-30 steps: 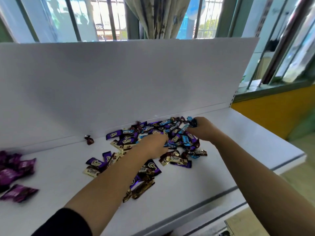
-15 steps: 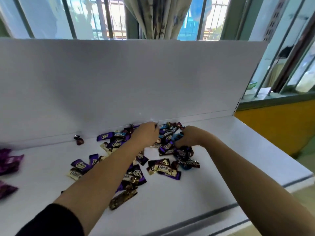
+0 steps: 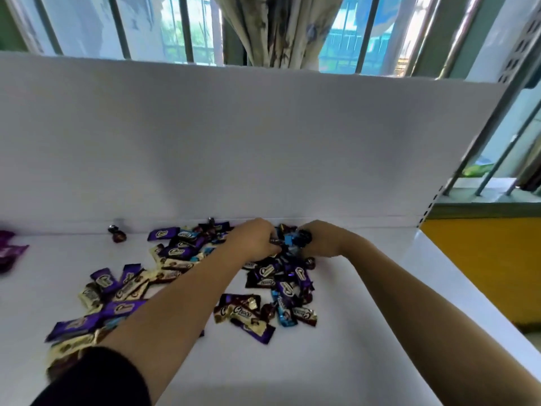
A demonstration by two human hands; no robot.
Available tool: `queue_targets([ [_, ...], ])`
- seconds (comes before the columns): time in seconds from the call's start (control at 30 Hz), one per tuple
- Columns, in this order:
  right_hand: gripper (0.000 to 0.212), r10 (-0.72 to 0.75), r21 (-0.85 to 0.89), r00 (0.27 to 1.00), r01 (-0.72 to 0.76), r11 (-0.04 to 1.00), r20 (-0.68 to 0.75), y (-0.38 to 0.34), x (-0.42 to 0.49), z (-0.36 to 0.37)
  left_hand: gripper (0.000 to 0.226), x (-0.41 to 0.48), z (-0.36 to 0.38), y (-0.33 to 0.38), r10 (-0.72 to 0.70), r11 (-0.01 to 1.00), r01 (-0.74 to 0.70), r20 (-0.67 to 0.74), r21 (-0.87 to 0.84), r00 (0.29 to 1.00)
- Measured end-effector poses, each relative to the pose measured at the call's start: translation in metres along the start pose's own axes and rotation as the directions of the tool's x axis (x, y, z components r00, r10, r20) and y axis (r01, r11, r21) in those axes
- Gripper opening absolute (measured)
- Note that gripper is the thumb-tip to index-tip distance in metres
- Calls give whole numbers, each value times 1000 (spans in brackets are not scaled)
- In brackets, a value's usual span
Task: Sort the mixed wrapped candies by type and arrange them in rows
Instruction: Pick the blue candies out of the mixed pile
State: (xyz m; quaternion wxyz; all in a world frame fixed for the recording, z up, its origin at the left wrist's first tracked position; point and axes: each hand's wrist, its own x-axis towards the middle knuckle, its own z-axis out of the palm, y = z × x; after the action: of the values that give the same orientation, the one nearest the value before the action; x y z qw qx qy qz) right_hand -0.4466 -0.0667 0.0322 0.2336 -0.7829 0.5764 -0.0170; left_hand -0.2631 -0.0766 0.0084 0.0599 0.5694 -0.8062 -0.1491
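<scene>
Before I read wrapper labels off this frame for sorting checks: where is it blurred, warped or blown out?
Head view: the window panes glare white and its bars splay outward, a wide-lens warp; lower-left candies smear into blur; the brown candy at centre reads fairly clearly; soft arm shadows fall on the table.

Candies [image 3: 272,276] spread on the worktop [image 3: 322,361]
Behind the candies stands a panel [image 3: 263,142]; left of them lies one lone sweet [image 3: 118,235], farther left more packets [image 3: 11,253]; left hand [image 3: 254,241] and right hand [image 3: 319,240] sit over their rear edge.
</scene>
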Motion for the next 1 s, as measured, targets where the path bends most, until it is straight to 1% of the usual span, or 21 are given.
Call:
queue_targets([
  [0.07, 24, 2, -44, 995, 2, 999, 98, 3, 3, 2, 24, 0, -1, 1, 33, 998, -32, -11, 58, 999],
  [0.17, 33, -21, -68, 994, 28, 997, 104, 5, 5, 1, 23, 0, -1, -4, 66, 988, -56, -62, 140, 996],
  [0.2, 32, -46, -74, 993, 54, 996, 108, 6, 6, 2, 24, 0, -1, -7, 53, 991, -44, -73, 123, 996],
  [0.27, 20, -98, -46, 991, 102, 994, 86, 10, 6, 2, 22, 2, -5, -14, 0, 1000, 0, -82, 10, 997],
  [0.3, 13, -107, -9, 993, 108, 994, 50, 12, 6, 1, 21, 3, -6, -19, -28, 998, 23, -85, -57, 996],
  [0.33, 11, -105, 41, 994, 104, 994, 5, 14, 6, -2, 21, 5, -9, -22, -54, 992, 44, -90, -115, 994],
  [0.4, 17, -91, 148, 991, 105, 983, -95, 15, 9, -6, 26, 10, -13, -28, -93, 978, 70, -110, -197, 990],
  [0.43, 18, -98, 147, 987, 117, 982, -130, 13, 11, -6, 30, 12, -14, -30, -101, 975, 76, -113, -209, 988],
  [0.47, 20, -117, 97, 982, 132, 987, -148, 11, 13, -4, 35, 14, -14, -31, -94, 981, 72, -112, -181, 989],
  [0.5, 23, -139, 12, 979, 142, 990, -146, 8, 17, -1, 37, 17, -12, -32, -67, 992, 55, -106, -117, 992],
  [0.57, 23, -172, -172, 981, 155, 973, -88, 4, 25, 7, 34, 23, -6, -30, -5, 1000, 5, -68, 5, 998],
  [0.63, 19, -165, -265, 986, 149, 952, -36, 1, 32, 10, 30, 26, -1, -28, 28, 999, -27, -29, 42, 999],
  [0.7, 17, -163, -311, 986, 144, 939, -37, -1, 35, 8, 30, 28, 0, -28, 34, 998, -33, -23, 49, 999],
  [0.77, 17, -163, -313, 985, 137, 940, -57, 0, 37, 8, 29, 28, -1, -28, 44, 996, -42, -30, 80, 999],
  [0.87, 23, -114, -302, 991, 90, 949, -64, 4, 33, 13, 27, 24, 0, -26, 111, 977, -101, -42, 189, 993],
  [0.93, 30, -81, -303, 994, 54, 951, -77, 6, 31, 14, 28, 18, 2, -26, 174, 950, -146, -80, 275, 981],
  [1.0, 30, -66, -311, 995, 38, 950, -80, 6, 29, 15, 28, 12, 2, -25, 196, 941, -145, -142, 305, 970],
])
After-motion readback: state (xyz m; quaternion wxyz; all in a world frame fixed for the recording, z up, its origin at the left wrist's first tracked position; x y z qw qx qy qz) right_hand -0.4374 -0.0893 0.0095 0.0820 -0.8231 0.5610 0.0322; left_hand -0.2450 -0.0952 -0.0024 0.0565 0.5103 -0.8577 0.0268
